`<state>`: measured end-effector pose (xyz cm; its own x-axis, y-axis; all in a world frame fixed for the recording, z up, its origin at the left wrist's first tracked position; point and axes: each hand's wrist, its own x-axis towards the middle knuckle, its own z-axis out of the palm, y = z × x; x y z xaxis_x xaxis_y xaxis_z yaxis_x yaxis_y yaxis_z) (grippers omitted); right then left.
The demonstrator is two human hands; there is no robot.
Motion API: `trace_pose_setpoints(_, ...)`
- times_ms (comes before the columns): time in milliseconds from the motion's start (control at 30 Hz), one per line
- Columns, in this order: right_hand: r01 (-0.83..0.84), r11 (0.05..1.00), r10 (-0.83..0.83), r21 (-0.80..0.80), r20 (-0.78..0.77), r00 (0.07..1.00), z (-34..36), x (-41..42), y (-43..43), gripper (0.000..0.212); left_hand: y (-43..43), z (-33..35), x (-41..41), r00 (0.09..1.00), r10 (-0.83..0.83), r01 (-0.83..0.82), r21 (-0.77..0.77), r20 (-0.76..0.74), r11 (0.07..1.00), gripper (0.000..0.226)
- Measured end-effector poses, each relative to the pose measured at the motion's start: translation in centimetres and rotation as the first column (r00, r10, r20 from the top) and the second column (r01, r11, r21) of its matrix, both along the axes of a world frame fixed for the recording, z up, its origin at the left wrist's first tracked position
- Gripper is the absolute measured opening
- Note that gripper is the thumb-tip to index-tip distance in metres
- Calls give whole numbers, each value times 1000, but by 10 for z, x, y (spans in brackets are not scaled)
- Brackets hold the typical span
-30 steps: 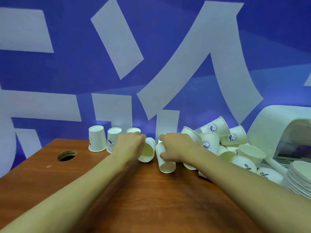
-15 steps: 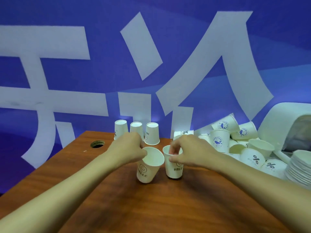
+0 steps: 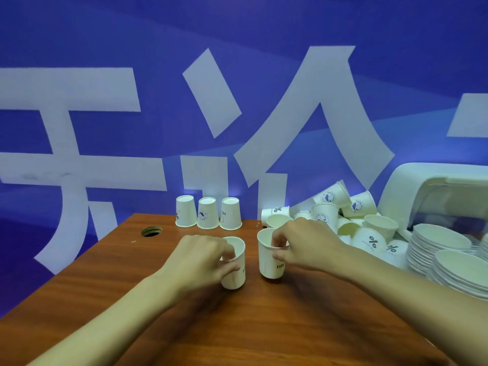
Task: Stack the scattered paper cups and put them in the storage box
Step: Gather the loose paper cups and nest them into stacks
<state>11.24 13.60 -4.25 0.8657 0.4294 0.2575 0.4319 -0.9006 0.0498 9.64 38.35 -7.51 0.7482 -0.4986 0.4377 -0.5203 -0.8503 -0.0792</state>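
My left hand (image 3: 200,260) grips a white paper cup (image 3: 235,268) held upright just above the wooden table (image 3: 105,281). My right hand (image 3: 303,244) pinches the rim of a second upright white cup (image 3: 268,257), a hand's width to the right of the first. Three cups (image 3: 207,212) stand upside down in a row at the table's far edge. A heap of scattered cups (image 3: 351,217) lies at the back right, behind my right hand. A white box with a curved lid (image 3: 422,186) sits at the far right.
Stacks of white paper bowls (image 3: 443,249) stand at the right edge, in front of the white box. A round cable hole (image 3: 151,231) is cut into the table at the back left. A blue wall with large white characters rises directly behind the table.
Both hands have drawn back from the far pile toward me, each bringing a cup. The left cup went from lying tilted to upright. The right cup now hangs just above the table.
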Motion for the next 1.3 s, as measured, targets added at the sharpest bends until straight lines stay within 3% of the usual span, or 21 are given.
trace_pose_setpoints(167,42,999,-42,-10,59,997,11,-27,-22,20,-31,23,-11,993,-43,44,-4,106,999,33)
trace_pose_setpoints(567,246,959,-275,141,244,930,51,-123,-113,27,-137,65,-59,957,-163,201,-141,240,969,31)
trace_pose_setpoints(900,372,872,-472,319,340,814,68,-225,-201,15,-218,84,-118,870,-374,466,-287,321,837,19)
trace_pose_setpoints(1067,453,838,-536,304,301,789,42,-257,-230,13,-243,65,-139,838,-469,535,-253,280,806,18)
trace_pose_setpoints(1300,466,857,-515,222,316,797,14,-263,-245,23,-260,45,-149,812,-544,569,-77,213,819,27)
